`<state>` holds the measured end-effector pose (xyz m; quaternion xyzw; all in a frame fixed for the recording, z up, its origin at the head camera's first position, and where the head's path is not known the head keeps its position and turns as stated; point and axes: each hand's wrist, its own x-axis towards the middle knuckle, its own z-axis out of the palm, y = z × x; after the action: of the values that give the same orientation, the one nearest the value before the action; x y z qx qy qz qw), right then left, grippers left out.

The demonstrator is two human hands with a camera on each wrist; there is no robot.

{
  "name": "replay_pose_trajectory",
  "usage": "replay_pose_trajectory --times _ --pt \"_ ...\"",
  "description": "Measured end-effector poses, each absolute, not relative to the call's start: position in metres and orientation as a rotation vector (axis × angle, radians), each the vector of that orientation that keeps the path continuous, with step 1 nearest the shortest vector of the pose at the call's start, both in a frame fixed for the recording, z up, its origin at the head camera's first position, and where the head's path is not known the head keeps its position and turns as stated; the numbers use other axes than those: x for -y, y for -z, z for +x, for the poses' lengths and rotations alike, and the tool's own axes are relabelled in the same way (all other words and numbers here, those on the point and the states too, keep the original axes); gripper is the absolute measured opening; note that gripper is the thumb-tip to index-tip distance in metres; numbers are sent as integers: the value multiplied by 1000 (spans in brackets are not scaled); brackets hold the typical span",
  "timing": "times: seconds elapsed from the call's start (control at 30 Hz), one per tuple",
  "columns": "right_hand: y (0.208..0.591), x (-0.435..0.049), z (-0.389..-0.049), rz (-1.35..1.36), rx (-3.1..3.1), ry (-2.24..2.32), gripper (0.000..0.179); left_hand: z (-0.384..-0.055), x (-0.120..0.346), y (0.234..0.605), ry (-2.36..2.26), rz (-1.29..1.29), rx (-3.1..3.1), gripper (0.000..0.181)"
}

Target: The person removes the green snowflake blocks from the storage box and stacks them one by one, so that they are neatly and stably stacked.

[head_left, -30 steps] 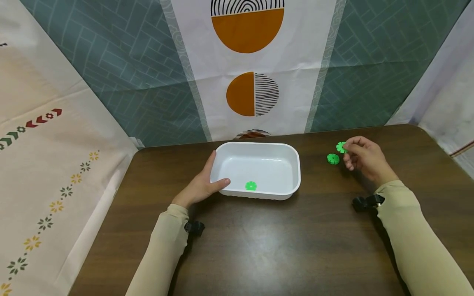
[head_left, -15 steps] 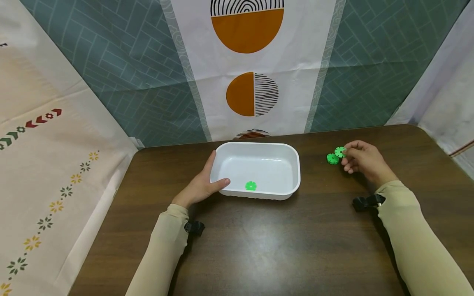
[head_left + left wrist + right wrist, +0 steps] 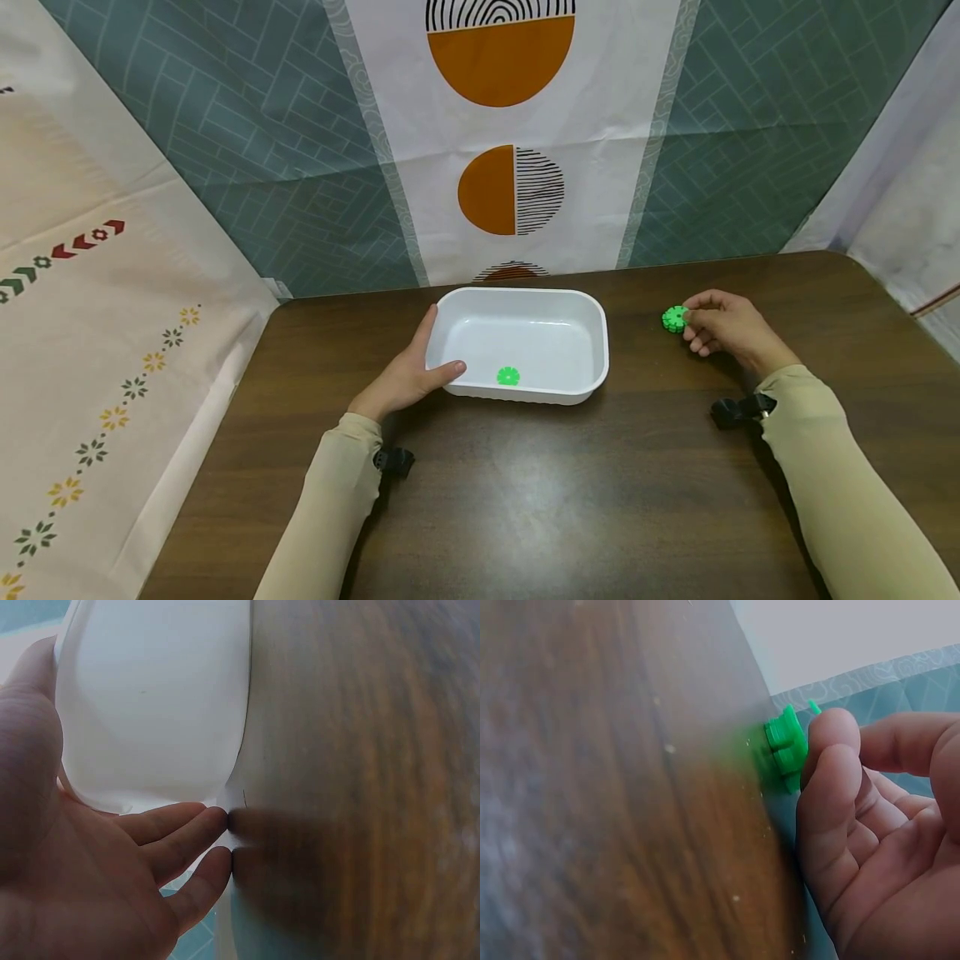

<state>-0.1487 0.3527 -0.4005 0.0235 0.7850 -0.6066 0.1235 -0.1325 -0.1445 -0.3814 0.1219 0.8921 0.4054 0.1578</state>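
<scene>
A white rectangular tray point(image 3: 521, 342) stands on the table. A green notched disc point(image 3: 508, 377) lies inside it, near the front wall. My left hand point(image 3: 405, 375) rests against the tray's left end, thumb over the front-left rim; in the left wrist view its fingers point(image 3: 187, 832) lie fairly straight beside the tray and touch the table. Right of the tray, my right hand point(image 3: 727, 329) pinches a green notched disc point(image 3: 677, 316) between thumb and fingertips. That disc is over another green piece point(image 3: 786, 746) on the table, which it mostly covers in the head view. Whether the two are joined cannot be seen.
The dark brown wooden table point(image 3: 517, 500) reaches back to a patterned cloth backdrop point(image 3: 300, 167). Pale cloth point(image 3: 112, 333) hangs along the left side. Each wrist carries a small black camera.
My right hand has moved the pinched disc left and toward me, from behind the other green piece to over it. My left hand and the tray have stayed put.
</scene>
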Motion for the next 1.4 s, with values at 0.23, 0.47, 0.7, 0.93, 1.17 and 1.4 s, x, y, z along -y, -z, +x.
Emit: replay_pose_trajectory --times 0.23,0.47,0.7,0.93,1.17,1.4 --pt "398 -349 -149 85 -2307 1750 29 -132 144 381 -1172 353 -2548 112" --pt "398 -346 -151 113 -2339 1704 33 -131 145 380 -1157 357 -2561 111" --pt "398 -344 -152 133 -2342 1685 36 -133 145 382 -1163 365 -2557 111" --pt "397 -344 -152 154 -2313 1701 35 -133 145 381 -1159 355 -2556 111" --pt "397 -345 -152 148 -2327 1696 35 -132 144 380 -1174 337 -2540 111" --pt "398 -347 -152 133 -2337 1708 32 -133 145 381 -1175 343 -2543 110"
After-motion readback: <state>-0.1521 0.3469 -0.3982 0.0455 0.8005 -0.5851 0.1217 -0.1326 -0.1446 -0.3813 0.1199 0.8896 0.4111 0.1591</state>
